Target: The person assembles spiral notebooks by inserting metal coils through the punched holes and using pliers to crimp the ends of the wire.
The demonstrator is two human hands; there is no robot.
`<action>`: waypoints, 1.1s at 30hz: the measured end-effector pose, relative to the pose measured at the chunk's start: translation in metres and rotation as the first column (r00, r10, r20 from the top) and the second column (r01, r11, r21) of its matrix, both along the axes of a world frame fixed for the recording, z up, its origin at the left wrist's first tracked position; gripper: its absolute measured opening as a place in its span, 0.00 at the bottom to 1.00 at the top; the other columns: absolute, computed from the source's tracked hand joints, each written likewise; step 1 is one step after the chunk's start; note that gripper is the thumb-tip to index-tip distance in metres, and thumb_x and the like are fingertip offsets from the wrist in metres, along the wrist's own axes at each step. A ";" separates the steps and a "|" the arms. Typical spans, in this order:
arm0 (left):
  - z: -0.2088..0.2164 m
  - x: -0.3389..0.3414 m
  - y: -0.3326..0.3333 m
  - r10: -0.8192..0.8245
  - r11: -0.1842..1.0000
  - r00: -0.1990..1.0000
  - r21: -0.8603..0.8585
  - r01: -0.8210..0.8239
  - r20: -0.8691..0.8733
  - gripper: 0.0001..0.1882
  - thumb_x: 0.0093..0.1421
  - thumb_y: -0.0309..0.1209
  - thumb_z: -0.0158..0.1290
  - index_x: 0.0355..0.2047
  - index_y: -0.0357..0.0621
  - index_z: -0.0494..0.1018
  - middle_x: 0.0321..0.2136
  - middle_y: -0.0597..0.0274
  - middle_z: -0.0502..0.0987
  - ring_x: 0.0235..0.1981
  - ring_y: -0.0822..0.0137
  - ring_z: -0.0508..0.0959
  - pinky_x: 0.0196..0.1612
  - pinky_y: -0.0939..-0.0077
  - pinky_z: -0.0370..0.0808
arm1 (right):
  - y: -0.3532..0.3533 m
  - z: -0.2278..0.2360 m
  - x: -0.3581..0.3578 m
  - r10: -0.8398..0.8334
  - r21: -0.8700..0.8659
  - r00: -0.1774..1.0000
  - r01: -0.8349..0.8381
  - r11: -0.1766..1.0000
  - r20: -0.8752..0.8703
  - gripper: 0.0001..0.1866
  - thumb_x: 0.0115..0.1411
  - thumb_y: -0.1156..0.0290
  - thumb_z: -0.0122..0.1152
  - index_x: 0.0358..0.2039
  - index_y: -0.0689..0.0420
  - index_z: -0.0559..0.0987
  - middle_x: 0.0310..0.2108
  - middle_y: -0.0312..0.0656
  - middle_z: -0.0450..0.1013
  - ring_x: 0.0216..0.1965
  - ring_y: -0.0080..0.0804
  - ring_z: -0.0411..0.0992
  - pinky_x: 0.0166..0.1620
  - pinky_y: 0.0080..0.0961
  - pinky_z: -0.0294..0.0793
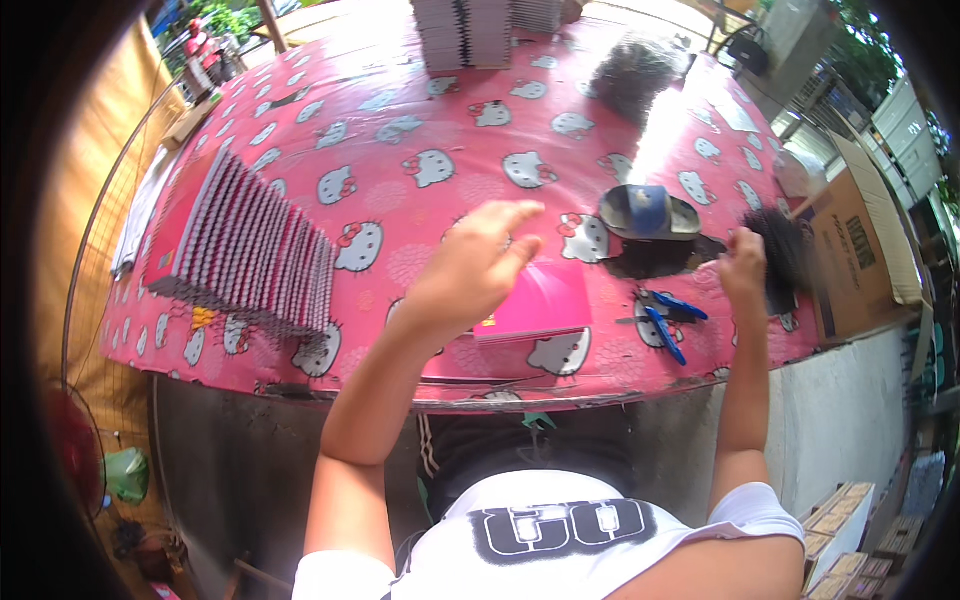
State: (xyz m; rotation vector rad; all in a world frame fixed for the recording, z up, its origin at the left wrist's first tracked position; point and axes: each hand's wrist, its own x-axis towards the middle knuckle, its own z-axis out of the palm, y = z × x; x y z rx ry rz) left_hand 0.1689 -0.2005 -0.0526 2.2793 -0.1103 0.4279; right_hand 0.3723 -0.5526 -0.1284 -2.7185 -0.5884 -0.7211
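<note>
White shirt (550,485), hands (475,268) apart, pink notebook (540,300) between

Daylight enters from the far side and overexposes the background (340,20); a white glare streak (657,145) crosses the upper right of the pink tablecloth (400,250); the space below the front table edge (520,406) lies in shadow; fisheye distortion bows that edge; the right hand (743,266) and black bristly bundle (782,255) show blur; dark vignetting rings the view.
</note>
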 end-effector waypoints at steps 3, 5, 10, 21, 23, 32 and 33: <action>-0.054 0.046 -0.009 0.039 0.983 0.966 0.183 0.009 -0.256 0.16 0.60 0.39 0.53 0.39 0.38 0.77 0.39 0.47 0.79 0.39 0.53 0.79 0.41 0.63 0.74 | 0.043 0.019 -0.047 0.320 0.313 0.933 -0.258 0.914 -0.163 0.16 0.51 0.81 0.62 0.42 0.61 0.76 0.34 0.48 0.73 0.36 0.43 0.73 0.37 0.35 0.72; -0.052 0.057 -0.010 -0.037 0.994 0.843 0.066 0.086 -0.537 0.17 0.59 0.41 0.55 0.33 0.37 0.80 0.34 0.50 0.81 0.35 0.56 0.81 0.39 0.64 0.75 | 0.043 0.025 -0.069 0.406 0.286 0.881 -0.336 0.898 -0.241 0.20 0.52 0.81 0.62 0.47 0.60 0.76 0.35 0.47 0.74 0.34 0.39 0.75 0.35 0.29 0.73; -0.042 0.045 -0.009 0.005 1.000 0.988 -0.017 -0.008 -0.152 0.07 0.53 0.27 0.61 0.32 0.38 0.80 0.26 0.57 0.81 0.28 0.66 0.80 0.33 0.71 0.74 | 0.070 0.030 -0.107 0.546 0.541 0.825 -0.395 0.742 -0.146 0.13 0.53 0.82 0.62 0.41 0.60 0.78 0.35 0.45 0.74 0.31 0.34 0.74 0.34 0.27 0.73; -0.021 -0.010 -0.037 -0.029 0.975 0.959 0.218 -0.035 0.284 0.10 0.49 0.29 0.63 0.33 0.44 0.80 0.27 0.61 0.81 0.29 0.65 0.79 0.43 0.69 0.68 | 0.106 0.048 -0.121 0.711 0.645 0.689 -0.481 0.594 -0.140 0.10 0.50 0.79 0.67 0.36 0.58 0.82 0.30 0.39 0.74 0.29 0.26 0.72 0.32 0.22 0.70; -0.023 -0.013 -0.040 -0.021 0.979 0.961 0.199 -0.036 0.277 0.10 0.49 0.30 0.64 0.32 0.44 0.80 0.27 0.62 0.81 0.29 0.65 0.79 0.44 0.68 0.67 | 0.103 0.050 -0.119 0.754 0.661 0.634 -0.494 0.565 -0.170 0.10 0.51 0.79 0.67 0.35 0.58 0.82 0.30 0.39 0.74 0.29 0.25 0.72 0.32 0.22 0.70; -0.031 -0.028 -0.061 0.268 0.886 0.910 0.290 -0.362 0.318 0.09 0.50 0.34 0.63 0.33 0.52 0.82 0.32 0.70 0.80 0.43 0.63 0.75 0.57 0.54 0.54 | 0.110 0.061 -0.128 0.729 0.698 0.469 -0.283 0.658 -0.498 0.06 0.59 0.72 0.60 0.37 0.57 0.78 0.27 0.39 0.71 0.28 0.28 0.72 0.30 0.25 0.71; -0.032 -0.030 -0.062 0.284 0.886 0.902 0.270 -0.376 0.326 0.10 0.49 0.33 0.64 0.33 0.52 0.82 0.32 0.70 0.80 0.43 0.63 0.74 0.56 0.56 0.55 | 0.115 0.055 -0.134 0.742 0.659 0.586 -0.422 0.623 -0.327 0.06 0.59 0.71 0.60 0.36 0.57 0.77 0.27 0.40 0.70 0.27 0.30 0.72 0.29 0.27 0.71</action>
